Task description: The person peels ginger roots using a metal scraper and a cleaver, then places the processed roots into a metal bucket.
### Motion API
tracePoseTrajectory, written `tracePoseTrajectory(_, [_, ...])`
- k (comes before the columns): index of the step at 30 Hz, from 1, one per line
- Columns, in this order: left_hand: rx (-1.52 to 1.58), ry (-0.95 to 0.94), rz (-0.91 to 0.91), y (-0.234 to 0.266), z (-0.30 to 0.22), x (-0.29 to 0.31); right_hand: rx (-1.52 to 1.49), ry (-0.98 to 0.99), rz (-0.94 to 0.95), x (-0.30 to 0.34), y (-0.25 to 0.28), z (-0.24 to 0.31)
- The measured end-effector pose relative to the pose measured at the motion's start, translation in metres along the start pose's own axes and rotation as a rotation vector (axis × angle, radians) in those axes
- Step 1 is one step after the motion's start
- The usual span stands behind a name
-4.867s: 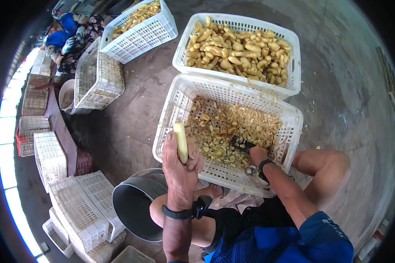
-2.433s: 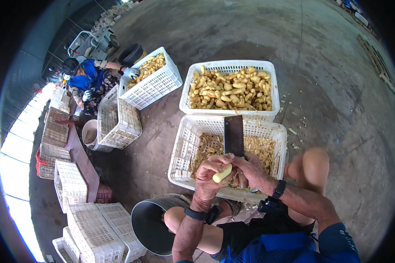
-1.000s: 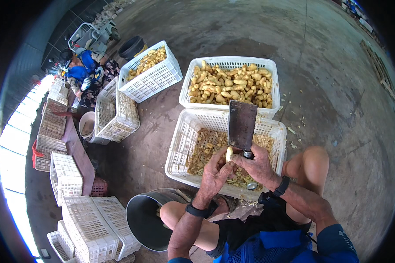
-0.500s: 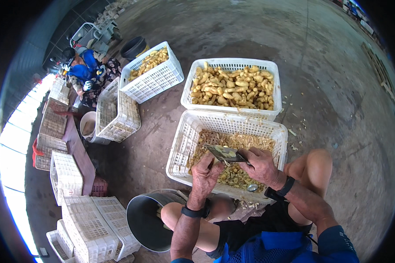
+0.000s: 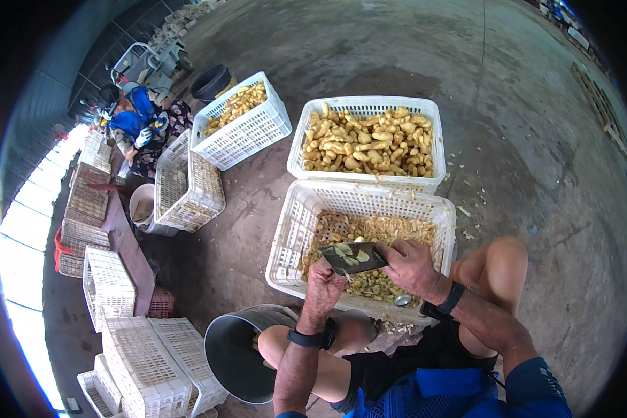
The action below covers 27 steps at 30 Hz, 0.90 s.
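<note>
My right hand point(image 5: 412, 267) is closed round the handle of a broad, dark-bladed cleaver point(image 5: 371, 260), its blade reaching left over a white crate. Several pale green-yellow slices point(image 5: 352, 255) lie on the flat of the blade. Just beneath the blade's left end, my left hand point(image 5: 323, 287) has its fingers curled in; the blade hides whatever they hold. The white perforated crate point(image 5: 283, 254) below both hands contains pale shavings point(image 5: 404, 226), cut pieces point(image 5: 373, 284) and a shiny spoon-like metal thing point(image 5: 403, 300).
Beyond stands a white crate point(image 5: 436, 143) full of knobbly yellow-brown roots point(image 5: 369, 143). A dark bucket point(image 5: 240, 357) is beside my left leg. Stacked white crates point(image 5: 146, 355) line the left side. A co-worker point(image 5: 141, 118) sits at the far left by another root-filled crate point(image 5: 247, 129).
The cleaver has turned so more of its flat face shows, with slices on it. My left hand has shifted slightly down beneath the blade. The co-worker's arm has moved a little.
</note>
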<state>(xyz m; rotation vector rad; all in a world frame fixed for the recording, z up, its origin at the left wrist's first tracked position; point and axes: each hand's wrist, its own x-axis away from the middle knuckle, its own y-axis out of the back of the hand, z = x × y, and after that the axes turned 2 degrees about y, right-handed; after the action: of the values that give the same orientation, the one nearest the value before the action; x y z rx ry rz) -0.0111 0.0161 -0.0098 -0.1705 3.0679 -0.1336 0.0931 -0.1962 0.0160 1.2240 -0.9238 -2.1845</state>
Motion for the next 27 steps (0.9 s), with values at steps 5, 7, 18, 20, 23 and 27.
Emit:
tracePoseTrajectory(5, [0.16, 0.026, -0.008, -0.009, -0.038, -0.001, -0.06, -0.254, 0.161, 0.016, -0.028, -0.035])
tracePoseTrajectory(7, [0.256, 0.01, 0.032, -0.003, -0.044, -0.002, -0.092, -0.28, 0.188, 0.019, -0.034, -0.038])
tracePoseTrajectory(18, [0.627, 0.182, -0.015, -0.006, -0.057, -0.008, -0.113, -0.334, 0.208, 0.021, -0.043, -0.022])
tracePoseTrajectory(20, [0.585, 0.194, -0.061, -0.004, -0.05, -0.007, -0.138, -0.315, 0.055, 0.017, -0.042, -0.016])
tracePoseTrajectory(23, [0.399, 0.292, -0.181, -0.004, -0.042, -0.007, -0.102, -0.268, -0.064, 0.007, -0.032, -0.008])
tracePoseTrajectory(27, [0.409, 0.331, -0.262, -0.011, -0.031, -0.009, 0.036, -0.109, -0.036, 0.004, -0.018, 0.005])
